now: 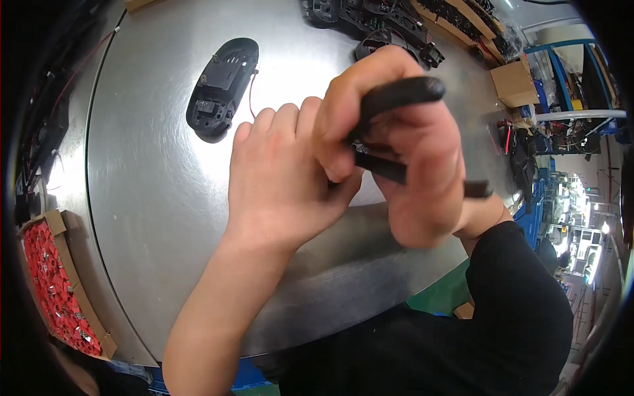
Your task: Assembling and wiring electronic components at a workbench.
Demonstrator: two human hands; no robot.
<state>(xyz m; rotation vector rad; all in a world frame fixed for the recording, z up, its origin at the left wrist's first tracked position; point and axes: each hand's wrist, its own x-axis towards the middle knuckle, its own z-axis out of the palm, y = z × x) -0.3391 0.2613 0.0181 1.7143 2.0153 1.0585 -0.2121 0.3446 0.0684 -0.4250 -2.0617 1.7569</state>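
Black-handled tool (404,96), right of centre, held within half-curled right-hand fingers (373,69), left-hand fingers (285,120) bent mid-frame, their hold hidden, cannot be told.

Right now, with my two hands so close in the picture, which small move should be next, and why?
Probably tilt the right hand slightly, until the black-handled tool shows its working end. That hand grips the tool and overlaps the left hand in this view; the working end is hidden by the hands, so I cannot tell how near it is to the skin.
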